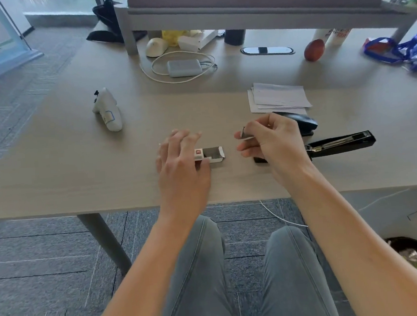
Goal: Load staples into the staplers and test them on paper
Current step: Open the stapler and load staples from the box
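Observation:
A small white staple box (212,155) lies open on the desk, grey staples showing inside. My left hand (180,165) rests on its left end, thumb against the box, fingers spread. My right hand (271,142) hovers just right of the box and pinches a short strip of staples (244,133) between thumb and fingers. A black stapler (342,143) lies swung open flat to the right, its metal channel facing up. A second black stapler (302,123) sits shut behind my right hand. A stack of white paper (279,97) lies further back.
A white controller (107,111) lies at the left of the desk. A power bank with a white cable (184,68), a mouse (156,46), a red fruit (314,50) and blue bags (405,51) sit at the back under a shelf.

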The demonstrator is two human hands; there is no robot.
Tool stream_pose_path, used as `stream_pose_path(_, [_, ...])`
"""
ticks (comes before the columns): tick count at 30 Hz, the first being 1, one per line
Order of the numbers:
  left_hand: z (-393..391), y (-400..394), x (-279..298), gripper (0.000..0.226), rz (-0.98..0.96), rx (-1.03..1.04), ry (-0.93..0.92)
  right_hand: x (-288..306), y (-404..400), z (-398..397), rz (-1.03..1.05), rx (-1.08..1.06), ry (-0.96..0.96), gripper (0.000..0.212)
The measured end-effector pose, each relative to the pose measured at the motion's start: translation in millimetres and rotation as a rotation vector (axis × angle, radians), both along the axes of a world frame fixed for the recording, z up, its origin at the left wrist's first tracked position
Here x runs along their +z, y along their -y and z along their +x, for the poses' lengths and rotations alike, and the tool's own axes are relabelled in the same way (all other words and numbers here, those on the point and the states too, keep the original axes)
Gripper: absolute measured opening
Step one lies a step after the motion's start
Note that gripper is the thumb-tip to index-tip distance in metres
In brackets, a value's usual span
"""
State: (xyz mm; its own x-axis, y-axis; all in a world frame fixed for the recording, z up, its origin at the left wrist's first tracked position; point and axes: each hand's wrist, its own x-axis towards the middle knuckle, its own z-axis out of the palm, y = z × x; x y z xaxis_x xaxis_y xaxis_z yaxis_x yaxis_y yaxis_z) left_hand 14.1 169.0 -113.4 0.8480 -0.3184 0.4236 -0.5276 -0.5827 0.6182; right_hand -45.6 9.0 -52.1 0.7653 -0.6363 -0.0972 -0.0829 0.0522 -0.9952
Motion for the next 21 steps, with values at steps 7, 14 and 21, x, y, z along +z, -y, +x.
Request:
stream_pose_path(7, [-38,46,9,0.043,-0.073,-0.128,0.061,-4,44,-32,0.026,-0.072,0.062,0.005])
stream_pose_path(14, [-60,92,2,0.045,0.047,-0.198,-0.017,-5,91,-72,-0.001,-0.148,0.06,0.008])
stream_pose_path(21, [-52,107,1,0.047,0.145,-0.17,-0.063,-10,113,-75,-0.277,-0.088,-0.02,0.015])
